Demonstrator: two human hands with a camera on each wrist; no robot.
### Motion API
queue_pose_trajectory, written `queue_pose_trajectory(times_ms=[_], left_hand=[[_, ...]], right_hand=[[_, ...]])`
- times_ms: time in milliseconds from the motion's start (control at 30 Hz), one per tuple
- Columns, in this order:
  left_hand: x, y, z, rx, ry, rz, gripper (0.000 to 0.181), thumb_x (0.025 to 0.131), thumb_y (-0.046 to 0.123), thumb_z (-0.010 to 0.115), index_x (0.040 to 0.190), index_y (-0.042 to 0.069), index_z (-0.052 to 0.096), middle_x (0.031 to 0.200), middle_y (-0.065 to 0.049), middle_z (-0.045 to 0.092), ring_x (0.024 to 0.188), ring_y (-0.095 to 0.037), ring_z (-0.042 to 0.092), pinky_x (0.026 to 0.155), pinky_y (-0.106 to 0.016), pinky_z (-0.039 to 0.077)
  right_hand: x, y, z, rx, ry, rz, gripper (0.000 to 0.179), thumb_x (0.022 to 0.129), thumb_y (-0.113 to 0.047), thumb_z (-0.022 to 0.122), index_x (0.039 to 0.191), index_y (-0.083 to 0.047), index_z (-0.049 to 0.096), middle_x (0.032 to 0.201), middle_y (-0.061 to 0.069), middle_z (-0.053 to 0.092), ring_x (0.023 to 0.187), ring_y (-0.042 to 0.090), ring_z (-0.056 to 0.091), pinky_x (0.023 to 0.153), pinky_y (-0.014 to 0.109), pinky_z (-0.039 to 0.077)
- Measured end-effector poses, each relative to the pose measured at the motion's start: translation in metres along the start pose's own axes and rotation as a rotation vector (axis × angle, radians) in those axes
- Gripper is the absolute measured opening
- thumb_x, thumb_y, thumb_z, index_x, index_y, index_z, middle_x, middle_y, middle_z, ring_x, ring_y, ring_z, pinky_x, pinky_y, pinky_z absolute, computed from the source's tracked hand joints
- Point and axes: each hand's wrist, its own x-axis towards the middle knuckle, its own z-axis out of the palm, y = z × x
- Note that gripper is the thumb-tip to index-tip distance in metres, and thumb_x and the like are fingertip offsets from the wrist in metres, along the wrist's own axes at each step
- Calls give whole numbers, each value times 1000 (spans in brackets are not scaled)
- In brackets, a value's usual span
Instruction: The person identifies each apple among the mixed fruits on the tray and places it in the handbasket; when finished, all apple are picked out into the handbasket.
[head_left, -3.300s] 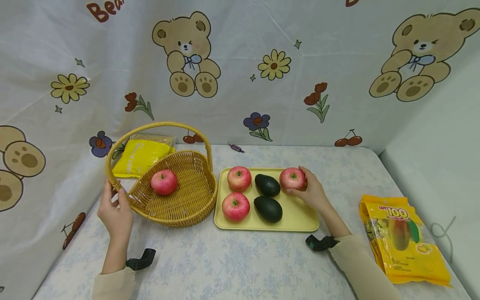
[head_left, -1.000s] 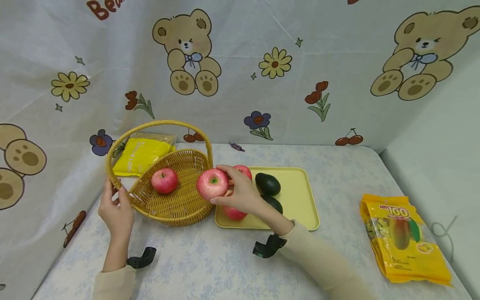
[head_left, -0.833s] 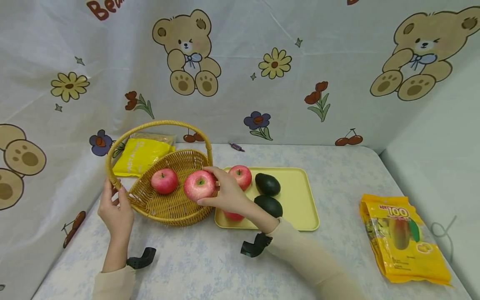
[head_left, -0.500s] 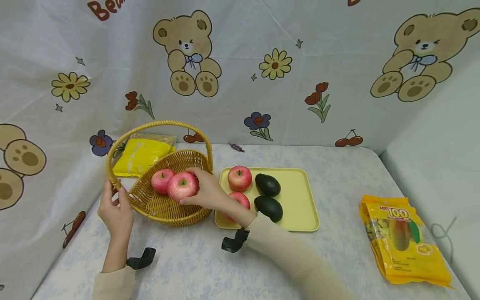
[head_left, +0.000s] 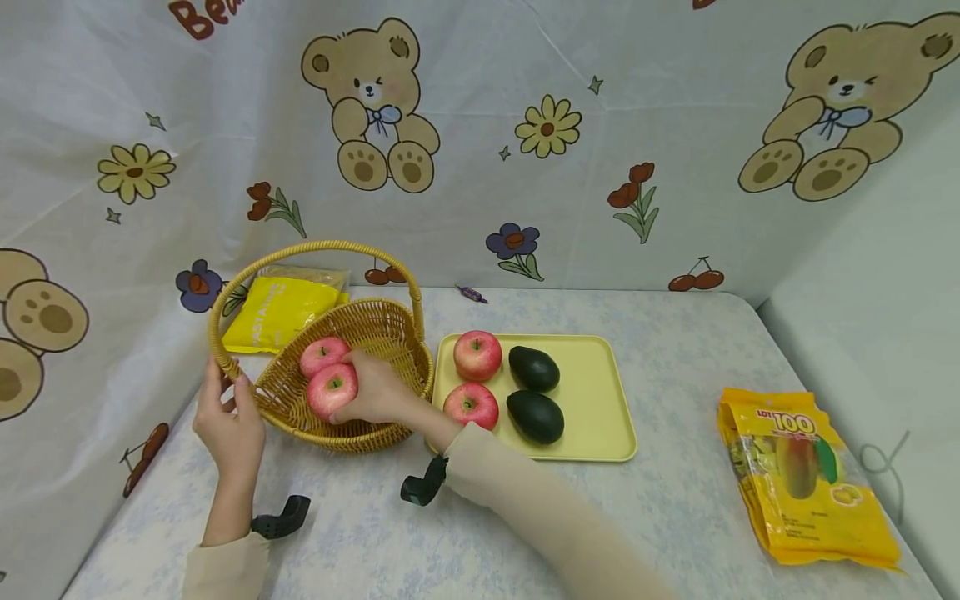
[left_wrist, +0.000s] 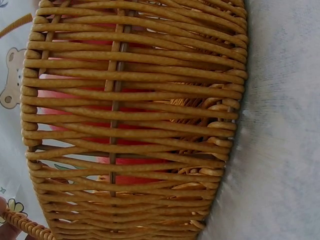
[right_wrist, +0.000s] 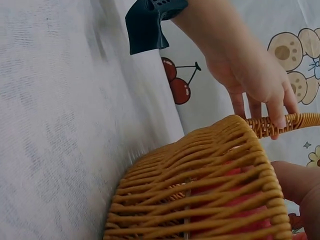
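My left hand (head_left: 231, 423) grips the foot of the arched handle on the left side of a yellow wicker basket (head_left: 358, 442); the right wrist view shows its fingers (right_wrist: 274, 111) curled round that handle. Inside the basket, my right hand (head_left: 378, 390) holds an apple (head_left: 330, 393) by its right side, low over the weave. Just behind it sits another apple (head_left: 322, 353), overlapped by the held one. Through the slats in the left wrist view, red apple skin (left_wrist: 135, 172) shows. Part of my right hand (right_wrist: 300, 182) appears beyond the rim in the right wrist view.
A pale yellow tray (head_left: 592, 417) right of the basket carries two apples (head_left: 477, 356) and two dark green avocados (head_left: 536, 417). A yellow pasta bag (head_left: 281, 312) lies behind the basket. At the right edge is a yellow mango-candy bag (head_left: 810, 483). A small purple item (head_left: 472, 294) lies at the back.
My right hand has taken an apple from the tray's back right, carried it left and lowered it into the basket beside the other apple. My left hand has stayed on the handle.
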Motion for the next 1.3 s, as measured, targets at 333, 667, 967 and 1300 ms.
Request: queue_pose_trajectory(times_ms=[333,667,967,1300], left_hand=[[0,-1,1,4,-3,-11,46,100,15,51,144,29,50,126,-9,65,102,13,48,78,-5,40],[0,-1,1,-7,2,-22,45,100,16,52,144,28,50,126,-9,65,102,9,49,79,-6,41],[-1,0,1,-3,-2,-26,46,100,16,52,144,28,50,127,-7,65,103,10,49,79,-6,41],[0,-1,1,7,6,-15,45,100,16,53,143,28,51,125,-8,66,101,13,48,77,-6,41]], right_hand=[[13,-2,17,-30,-44,69,80,65,-36,90,130,-12,51,121,0,62,110,14,57,88,23,47],[16,-1,22,-103,-64,26,85,67,-43,88,135,-11,49,123,2,62,113,13,57,91,22,47],[14,-1,23,-168,-73,-18,83,72,-46,84,138,-11,47,127,2,61,120,13,54,96,21,44],[11,2,21,-129,-51,-51,81,74,-45,82,140,-13,48,131,3,58,120,14,53,96,22,44]])
